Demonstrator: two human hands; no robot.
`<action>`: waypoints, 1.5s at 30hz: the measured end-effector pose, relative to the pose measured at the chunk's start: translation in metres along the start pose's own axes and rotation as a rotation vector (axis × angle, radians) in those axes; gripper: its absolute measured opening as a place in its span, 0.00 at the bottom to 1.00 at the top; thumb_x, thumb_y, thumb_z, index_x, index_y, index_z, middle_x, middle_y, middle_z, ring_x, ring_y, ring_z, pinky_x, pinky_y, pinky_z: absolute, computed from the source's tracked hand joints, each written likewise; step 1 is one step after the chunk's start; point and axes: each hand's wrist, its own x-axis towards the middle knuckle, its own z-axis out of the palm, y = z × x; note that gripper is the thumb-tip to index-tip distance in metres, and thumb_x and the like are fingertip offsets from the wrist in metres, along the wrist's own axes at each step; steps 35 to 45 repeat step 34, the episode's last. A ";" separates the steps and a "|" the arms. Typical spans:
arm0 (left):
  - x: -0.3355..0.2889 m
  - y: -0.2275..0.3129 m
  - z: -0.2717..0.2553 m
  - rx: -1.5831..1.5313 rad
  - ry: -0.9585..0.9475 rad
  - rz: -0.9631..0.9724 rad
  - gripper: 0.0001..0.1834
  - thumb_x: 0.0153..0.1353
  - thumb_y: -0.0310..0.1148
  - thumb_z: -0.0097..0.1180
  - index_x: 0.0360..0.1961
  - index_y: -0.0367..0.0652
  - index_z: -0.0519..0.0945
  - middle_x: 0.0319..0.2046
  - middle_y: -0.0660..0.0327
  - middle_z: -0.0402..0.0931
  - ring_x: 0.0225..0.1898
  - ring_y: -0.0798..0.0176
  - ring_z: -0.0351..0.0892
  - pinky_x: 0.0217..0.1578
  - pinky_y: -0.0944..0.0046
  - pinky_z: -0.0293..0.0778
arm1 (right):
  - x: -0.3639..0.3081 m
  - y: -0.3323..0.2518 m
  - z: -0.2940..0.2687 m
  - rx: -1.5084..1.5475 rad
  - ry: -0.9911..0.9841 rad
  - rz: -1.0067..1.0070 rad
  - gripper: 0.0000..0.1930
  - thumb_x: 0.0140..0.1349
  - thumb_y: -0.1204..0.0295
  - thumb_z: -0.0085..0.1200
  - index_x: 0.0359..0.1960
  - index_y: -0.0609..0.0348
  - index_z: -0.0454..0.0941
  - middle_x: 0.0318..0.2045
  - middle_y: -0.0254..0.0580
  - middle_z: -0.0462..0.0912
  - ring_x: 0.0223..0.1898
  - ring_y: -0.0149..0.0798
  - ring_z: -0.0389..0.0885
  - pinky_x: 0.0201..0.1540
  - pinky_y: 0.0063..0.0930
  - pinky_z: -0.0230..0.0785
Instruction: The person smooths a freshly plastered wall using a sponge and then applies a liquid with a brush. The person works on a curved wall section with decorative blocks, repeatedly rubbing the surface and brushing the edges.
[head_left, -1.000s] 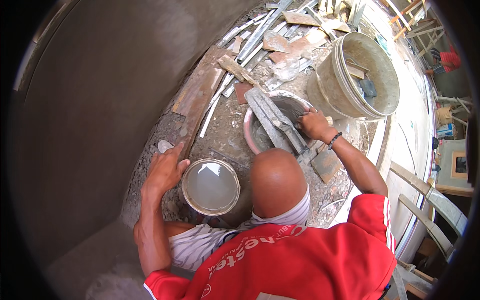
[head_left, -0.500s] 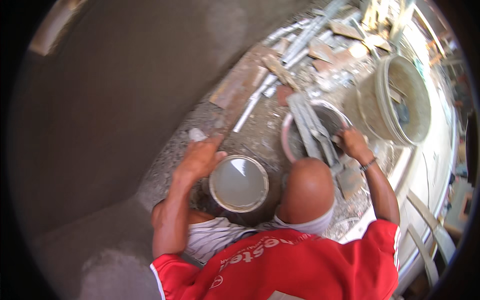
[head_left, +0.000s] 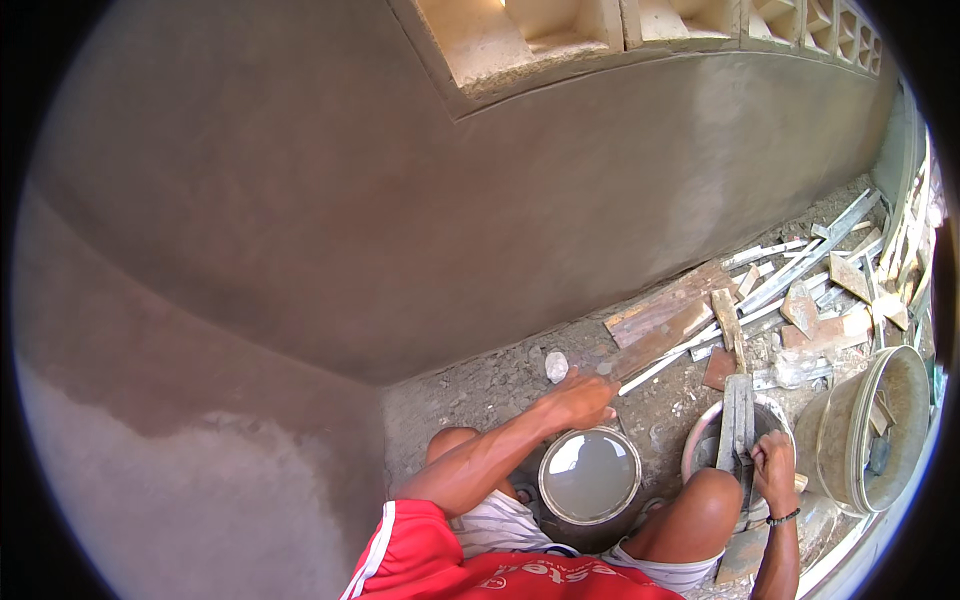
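My left hand (head_left: 582, 398) is curled just beyond the round bucket of cloudy water (head_left: 590, 476) between my knees. Its fingers are closed and blurred; whether they hold the dark end beside them cannot be made out. A whitish lump (head_left: 556, 366) lies beside that hand. At the pinkish-rimmed bucket (head_left: 691, 455) on the right, my right hand (head_left: 774, 464) is closed around a trowel's handle, whose pale wooden end (head_left: 800, 482) shows past the hand. A long grey mortar-coated tool (head_left: 738, 415) rests across that bucket's rim. The bucket's contents are mostly hidden.
A large dirty bucket (head_left: 860, 430) with scraps inside stands tilted at right. Planks (head_left: 665, 310), strips and broken tiles (head_left: 800, 308) litter the ground along the wall. The brown plastered wall (head_left: 400, 220) rises ahead, with openwork blocks (head_left: 570, 30) at its top.
The view has swung left and up, so more wall and the openwork blocks show. The buckets sit lower and farther right in the picture. Both hands remain near the same buckets.
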 end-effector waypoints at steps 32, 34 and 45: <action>-0.250 0.033 -0.073 -0.680 0.168 -0.386 0.29 0.67 0.48 0.51 0.65 0.45 0.71 0.59 0.49 0.75 0.61 0.47 0.73 0.63 0.55 0.65 | 0.052 -0.208 -0.254 0.110 -0.352 -0.062 0.12 0.51 0.76 0.53 0.37 0.58 0.83 0.34 0.56 0.82 0.38 0.58 0.81 0.46 0.49 0.73; -0.300 0.014 -0.076 -0.530 0.191 -0.524 0.29 0.66 0.49 0.52 0.64 0.46 0.72 0.57 0.49 0.76 0.59 0.45 0.74 0.61 0.55 0.67 | 0.048 -0.233 -0.268 0.161 -0.359 -0.046 0.12 0.51 0.75 0.53 0.38 0.58 0.84 0.35 0.55 0.83 0.40 0.57 0.81 0.47 0.49 0.73; -0.300 0.014 -0.076 -0.530 0.191 -0.524 0.29 0.66 0.49 0.52 0.64 0.46 0.72 0.57 0.49 0.76 0.59 0.45 0.74 0.61 0.55 0.67 | 0.048 -0.233 -0.268 0.161 -0.359 -0.046 0.12 0.51 0.75 0.53 0.38 0.58 0.84 0.35 0.55 0.83 0.40 0.57 0.81 0.47 0.49 0.73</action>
